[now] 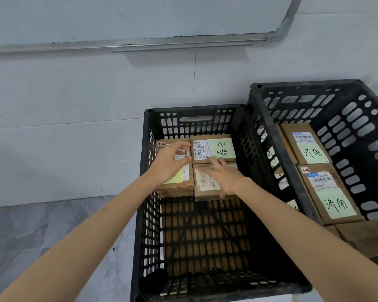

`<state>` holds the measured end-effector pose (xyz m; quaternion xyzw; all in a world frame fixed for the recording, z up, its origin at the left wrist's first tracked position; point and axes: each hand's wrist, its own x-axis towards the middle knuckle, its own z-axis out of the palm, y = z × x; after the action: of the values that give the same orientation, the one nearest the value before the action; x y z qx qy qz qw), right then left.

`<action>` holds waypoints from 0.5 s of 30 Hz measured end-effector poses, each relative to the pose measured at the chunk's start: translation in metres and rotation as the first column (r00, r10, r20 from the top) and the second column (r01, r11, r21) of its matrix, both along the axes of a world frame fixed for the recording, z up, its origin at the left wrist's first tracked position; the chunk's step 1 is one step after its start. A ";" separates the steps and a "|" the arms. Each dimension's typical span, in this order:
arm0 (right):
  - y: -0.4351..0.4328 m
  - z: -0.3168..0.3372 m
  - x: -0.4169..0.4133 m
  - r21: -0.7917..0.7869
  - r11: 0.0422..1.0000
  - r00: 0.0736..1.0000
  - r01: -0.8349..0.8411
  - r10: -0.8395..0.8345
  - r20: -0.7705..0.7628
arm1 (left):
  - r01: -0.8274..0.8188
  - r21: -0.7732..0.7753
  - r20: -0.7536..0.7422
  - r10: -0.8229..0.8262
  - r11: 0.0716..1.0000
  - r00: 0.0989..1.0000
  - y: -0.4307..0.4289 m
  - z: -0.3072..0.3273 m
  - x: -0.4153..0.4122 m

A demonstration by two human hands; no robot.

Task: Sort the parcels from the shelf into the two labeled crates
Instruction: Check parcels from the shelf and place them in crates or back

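Though "泰安" (pixel 223 149) clear, left hand (pixel 172 163) half-curled, maybe empty, by "1-2" (pixel 161 144); right hand (pixel 225 177) flat.

Your left hand (pixel 170 164) curves over the left parcel (pixel 177 185) in the near crate (pixel 138 225). Your right hand (pixel 225 179) lays flat fingers on a second parcel (pixel 205 189); just beyond their tips sits a green-noted parcel (pixel 214 149).
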<state>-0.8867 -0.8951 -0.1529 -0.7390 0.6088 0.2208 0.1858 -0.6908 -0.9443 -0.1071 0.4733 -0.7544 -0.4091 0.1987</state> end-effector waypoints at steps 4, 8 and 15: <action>-0.006 0.015 -0.006 0.025 0.995 0.986 0.093 -0.096 0.136 | 0.031 -0.051 0.040 -0.029 0.998 0.999 0.002 0.007 0.002; -0.008 0.050 -0.013 -0.159 0.972 0.957 0.173 -0.128 0.262 | 0.020 -0.123 0.076 -0.011 0.992 0.997 0.003 0.024 0.006; 0.001 0.123 -0.007 -0.387 0.911 0.954 0.143 -0.022 0.299 | -0.083 -0.343 0.139 0.138 0.936 0.981 0.024 0.078 0.035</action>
<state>-0.8939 -0.8942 -0.0301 -0.7589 0.6385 -0.0278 0.1250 -0.6562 -0.9201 -0.0295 0.5057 -0.7987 -0.2232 0.2376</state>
